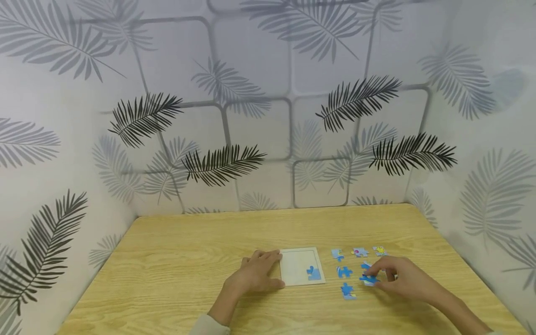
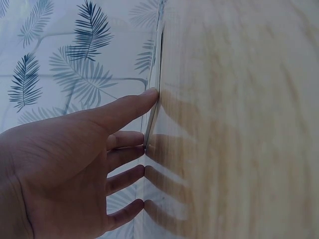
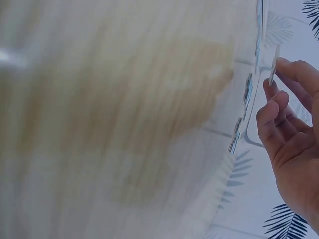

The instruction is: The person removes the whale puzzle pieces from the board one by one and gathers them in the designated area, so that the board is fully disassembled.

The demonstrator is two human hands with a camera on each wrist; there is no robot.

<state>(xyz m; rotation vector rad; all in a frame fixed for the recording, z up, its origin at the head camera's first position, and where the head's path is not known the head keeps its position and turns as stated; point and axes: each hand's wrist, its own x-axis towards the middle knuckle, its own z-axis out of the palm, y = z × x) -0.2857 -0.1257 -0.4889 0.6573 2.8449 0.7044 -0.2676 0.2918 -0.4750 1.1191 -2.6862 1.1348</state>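
A white square puzzle tray (image 1: 295,266) lies on the table, with one blue jigsaw piece (image 1: 315,273) in its lower right corner. My left hand (image 1: 256,274) rests at the tray's left side, fingers spread; in the left wrist view the thumb and fingertips of that hand (image 2: 65,164) touch the tray's edge and the tabletop. To the right of the tray, my right hand (image 1: 406,280) pinches a blue jigsaw piece (image 1: 369,280) between thumb and fingers. The right wrist view shows that thin piece (image 3: 274,67) edge-on, raised off the table.
Several loose puzzle pieces lie right of the tray, among them a sun piece (image 1: 379,251), a blue piece (image 1: 345,271) and a blue piece with yellow (image 1: 347,291). Another is partly hidden by my right hand. Leaf-patterned walls (image 1: 259,181) border the wooden table (image 1: 188,260).
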